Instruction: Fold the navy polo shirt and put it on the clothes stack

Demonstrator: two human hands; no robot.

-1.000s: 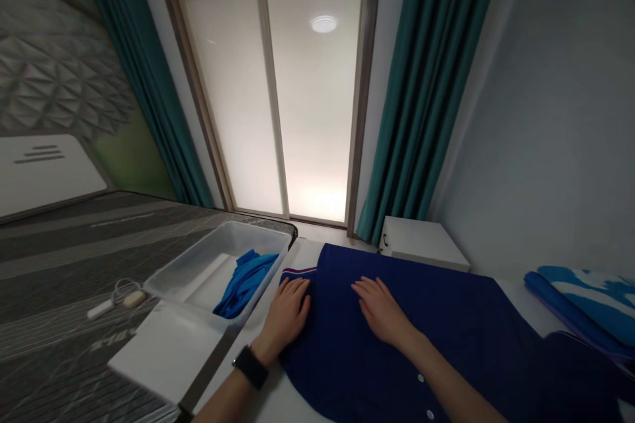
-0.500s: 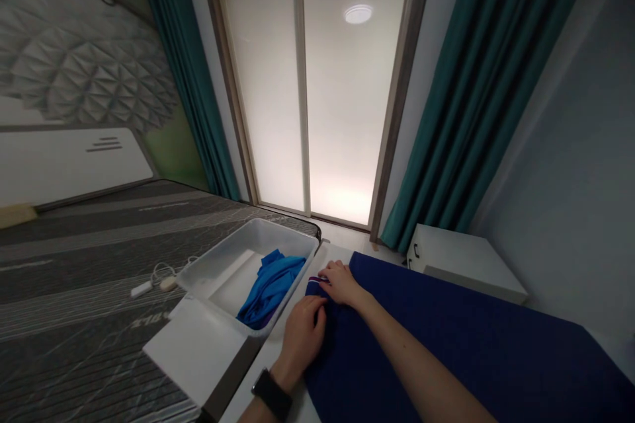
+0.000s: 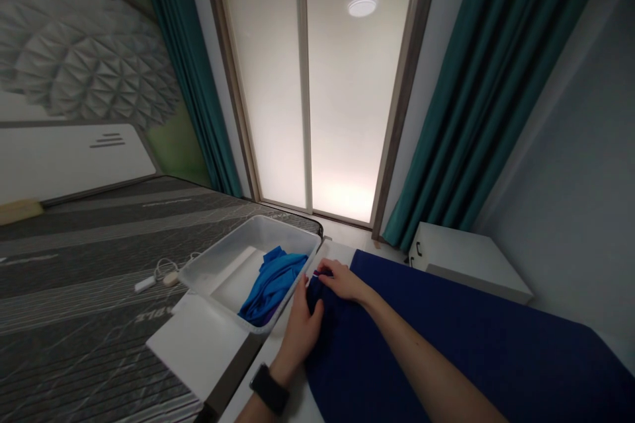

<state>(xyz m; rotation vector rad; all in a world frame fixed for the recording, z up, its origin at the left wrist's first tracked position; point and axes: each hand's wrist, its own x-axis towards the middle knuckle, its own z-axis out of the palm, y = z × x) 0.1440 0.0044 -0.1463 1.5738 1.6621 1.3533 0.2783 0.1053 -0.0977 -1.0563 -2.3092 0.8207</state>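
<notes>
A navy blue cloth garment [image 3: 471, 344] lies spread over a white surface, with a white and red-purple striped edge at its left corner. My right hand [image 3: 342, 279] is closed on this striped edge, pinching it between thumb and fingers. Beside it, my left hand [image 3: 300, 327], with a dark watch on the wrist, rests at the garment's left side. Its fingers are stretched along the bunched edge and its thumb stands apart. Just left of the hands is a translucent plastic bin [image 3: 213, 294] holding a crumpled bright blue garment [image 3: 272, 284].
A dark patterned mattress [image 3: 89, 277] fills the left side, with a white cable and plug [image 3: 145, 285] on it. A white flat panel [image 3: 198, 344] lies by the bin. Beyond are a white cabinet [image 3: 466, 258], teal curtains [image 3: 456, 119] and a frosted sliding door [image 3: 352, 106].
My left hand's fingers have straightened and moved up along the garment's edge. The striped corner is now lifted and bunched in my right fingers. The view has shifted slightly.
</notes>
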